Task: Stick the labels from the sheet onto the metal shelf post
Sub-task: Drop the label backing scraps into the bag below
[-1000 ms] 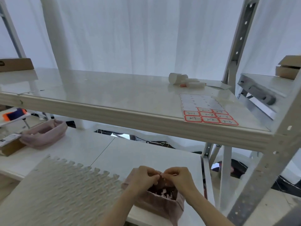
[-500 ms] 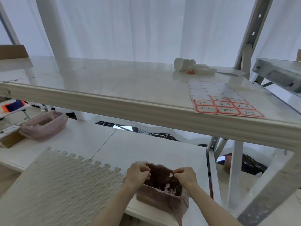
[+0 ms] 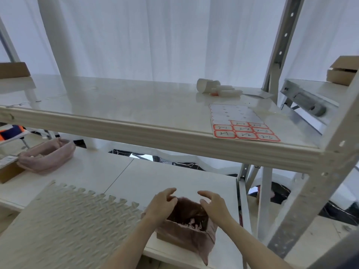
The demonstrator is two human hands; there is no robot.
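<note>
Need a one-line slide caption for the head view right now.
Both hands, left hand and right hand, open above the pink bag; label sheet lies untouched on the shelf.

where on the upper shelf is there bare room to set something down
The upper shelf is bare across its left and middle, from the cardboard box at far left to the label sheet. Its right end is crowded: the sheet in front, white rolls behind.

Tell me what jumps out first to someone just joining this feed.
The red-bordered label sheet lies at the right front of the upper shelf, its rear rows already peeled. Below, both hands, left hand and right hand, hover open over a brown lined box of paper scraps.
</note>
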